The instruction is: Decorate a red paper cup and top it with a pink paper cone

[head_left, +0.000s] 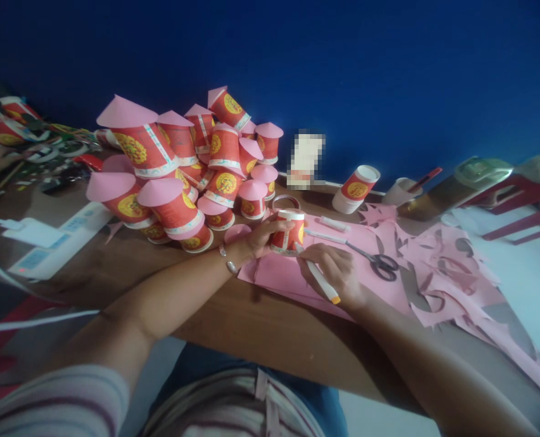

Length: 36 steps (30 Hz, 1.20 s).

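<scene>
My left hand point(265, 235) is closed around a red paper cup point(290, 228) with a white rim and a yellow emblem, held over the table. In my right hand point(336, 270) is a white marker pen point(321, 280) with an orange end, its tip close to the lower part of the cup; whether it touches I cannot tell. Pink paper sheets point(274, 273) lie beneath both hands. Just beyond the right hand are scissors point(379, 261) and a white tube point(334, 224) on the pink paper.
Stacked red cups with pink cone tops point(161, 176) crowd the left of my hands. A power strip point(60, 240) with a white plug and cable lies further left. Pink paper scraps point(461, 285) cover the right side. More cups point(356, 188) stand by the blue wall point(388, 73).
</scene>
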Each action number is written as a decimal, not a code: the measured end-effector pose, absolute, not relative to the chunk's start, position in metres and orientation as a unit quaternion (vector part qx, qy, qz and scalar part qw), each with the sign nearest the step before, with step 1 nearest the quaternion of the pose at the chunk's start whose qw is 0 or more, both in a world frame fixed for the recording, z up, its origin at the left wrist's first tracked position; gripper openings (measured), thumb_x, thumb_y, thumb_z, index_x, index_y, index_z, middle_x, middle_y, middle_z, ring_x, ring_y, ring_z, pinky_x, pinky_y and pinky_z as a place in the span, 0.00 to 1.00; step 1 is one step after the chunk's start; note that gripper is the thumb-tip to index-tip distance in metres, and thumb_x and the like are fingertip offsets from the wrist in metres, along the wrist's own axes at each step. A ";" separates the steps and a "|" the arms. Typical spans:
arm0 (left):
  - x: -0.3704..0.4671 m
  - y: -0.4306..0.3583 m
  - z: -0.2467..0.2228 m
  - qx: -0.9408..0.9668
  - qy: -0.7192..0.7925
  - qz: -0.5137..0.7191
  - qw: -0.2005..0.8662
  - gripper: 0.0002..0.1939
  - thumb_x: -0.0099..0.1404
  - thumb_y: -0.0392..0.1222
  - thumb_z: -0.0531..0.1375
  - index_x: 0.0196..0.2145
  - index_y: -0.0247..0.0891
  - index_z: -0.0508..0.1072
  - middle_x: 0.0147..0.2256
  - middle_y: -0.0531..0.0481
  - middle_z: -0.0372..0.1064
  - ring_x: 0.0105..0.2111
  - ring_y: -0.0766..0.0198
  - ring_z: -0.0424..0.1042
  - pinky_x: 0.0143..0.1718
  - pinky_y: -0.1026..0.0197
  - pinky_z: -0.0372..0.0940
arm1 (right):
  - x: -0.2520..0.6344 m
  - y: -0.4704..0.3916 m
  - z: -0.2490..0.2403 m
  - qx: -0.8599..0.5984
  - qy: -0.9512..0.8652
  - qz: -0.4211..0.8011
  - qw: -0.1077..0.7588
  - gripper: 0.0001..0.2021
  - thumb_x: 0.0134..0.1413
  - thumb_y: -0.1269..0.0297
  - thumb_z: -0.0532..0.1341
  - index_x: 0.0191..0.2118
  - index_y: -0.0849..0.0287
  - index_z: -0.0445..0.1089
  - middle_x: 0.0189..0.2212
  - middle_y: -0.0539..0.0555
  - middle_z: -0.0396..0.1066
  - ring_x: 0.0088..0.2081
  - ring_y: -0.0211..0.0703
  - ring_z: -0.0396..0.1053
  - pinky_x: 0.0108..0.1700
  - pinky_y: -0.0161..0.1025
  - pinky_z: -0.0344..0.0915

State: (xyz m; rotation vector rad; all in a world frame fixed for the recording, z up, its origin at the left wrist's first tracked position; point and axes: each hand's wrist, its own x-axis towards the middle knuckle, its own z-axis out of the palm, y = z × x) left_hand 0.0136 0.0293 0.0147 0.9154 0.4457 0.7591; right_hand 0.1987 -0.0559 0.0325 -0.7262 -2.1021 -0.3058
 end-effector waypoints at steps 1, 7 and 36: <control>0.014 0.030 0.014 0.428 0.207 0.353 0.806 0.25 0.54 0.48 0.74 0.48 0.39 0.80 0.38 0.44 0.80 0.44 0.51 0.80 0.45 0.54 0.75 | 0.199 -0.056 0.032 -0.293 -0.842 -0.124 0.435 0.09 0.64 0.78 0.65 0.44 0.57 0.68 0.30 0.52 0.79 0.28 0.40 0.77 0.32 0.35 0.72; 0.014 0.032 0.010 0.423 0.200 0.350 0.812 0.29 0.53 0.50 0.75 0.51 0.40 0.80 0.37 0.44 0.80 0.42 0.49 0.80 0.43 0.51 0.75 | 0.200 -0.055 0.031 -0.306 -0.834 -0.127 0.440 0.10 0.63 0.77 0.65 0.45 0.56 0.70 0.31 0.51 0.79 0.29 0.40 0.77 0.32 0.35 0.72; 0.013 0.032 0.011 0.439 0.206 0.366 0.795 0.23 0.57 0.50 0.71 0.49 0.38 0.79 0.35 0.46 0.77 0.44 0.52 0.80 0.40 0.58 0.75 | 0.199 -0.058 0.031 -0.301 -0.840 -0.109 0.437 0.10 0.62 0.78 0.63 0.43 0.55 0.69 0.29 0.50 0.77 0.26 0.38 0.74 0.29 0.34 0.70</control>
